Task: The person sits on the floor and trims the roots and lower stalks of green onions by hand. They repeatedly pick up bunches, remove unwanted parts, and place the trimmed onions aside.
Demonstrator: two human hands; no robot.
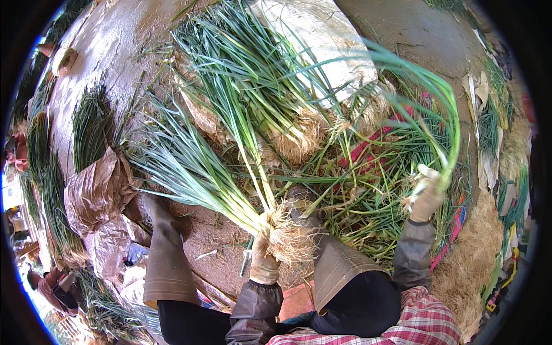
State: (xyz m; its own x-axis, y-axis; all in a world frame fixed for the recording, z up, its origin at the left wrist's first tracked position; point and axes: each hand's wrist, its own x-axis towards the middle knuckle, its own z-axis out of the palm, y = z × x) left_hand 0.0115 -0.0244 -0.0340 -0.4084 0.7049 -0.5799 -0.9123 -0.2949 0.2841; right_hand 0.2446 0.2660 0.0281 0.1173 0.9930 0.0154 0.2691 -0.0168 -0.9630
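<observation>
My gloved left hand (264, 258) grips a bunch of green onions (215, 194) just above its pale, shaggy roots, and the leaves fan out to the upper left. Off to the right, my gloved right hand (427, 200) is closed around a few green onion stalks (450, 125); their long leaves arch upward and to the left, partly blurred. Below and beside that hand spreads a heap of loose leaves and thin stalks (375, 202) over a pink sheet. Beyond my hands, a large pile of green onions (258, 86) lies with its roots (297, 142) towards me.
A white sack (327, 47) lies against the pile. My rubber boots (168, 254) stand on wet, muddy ground. More onion bundles (90, 125) and a brown plastic sheet (99, 189) are at left, where a person (56, 289) shows at the rim. A fibrous, straw-coloured heap (470, 258) is at right.
</observation>
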